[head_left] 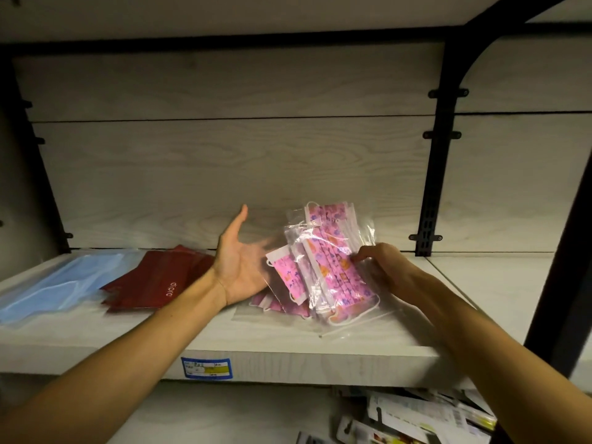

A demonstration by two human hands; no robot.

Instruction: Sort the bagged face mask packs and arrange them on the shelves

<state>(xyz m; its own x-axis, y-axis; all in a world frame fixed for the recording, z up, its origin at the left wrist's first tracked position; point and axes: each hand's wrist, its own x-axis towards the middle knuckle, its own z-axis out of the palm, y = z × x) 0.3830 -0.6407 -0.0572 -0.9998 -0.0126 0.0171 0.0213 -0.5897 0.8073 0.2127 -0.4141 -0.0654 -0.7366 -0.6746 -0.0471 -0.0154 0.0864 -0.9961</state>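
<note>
Pale wood-grain shelving fills the view, and on its shelf the pink patterned mask packs stand half-raised in their clear bags, leaning back and fanned, their long edges running up and away from the person. They sit between the two hands. The right hand is the one in contact: its curled fingers pinch the right edge of the front bag. The left hand is spread wide, palm facing the packs, just beside their left edge, its fingers blurred, so whether they touch the plastic I cannot tell. Squaring the fan into one stack would likely turn on that left palm closing rightward against the loose edges.

More pink packs lie flat beneath the raised ones, mostly covered. Beyond the left hand lie the dark red packs, then the light blue masks, cut off by the frame. Below the right forearm, carded goods on a lower level are too blurred to identify.
</note>
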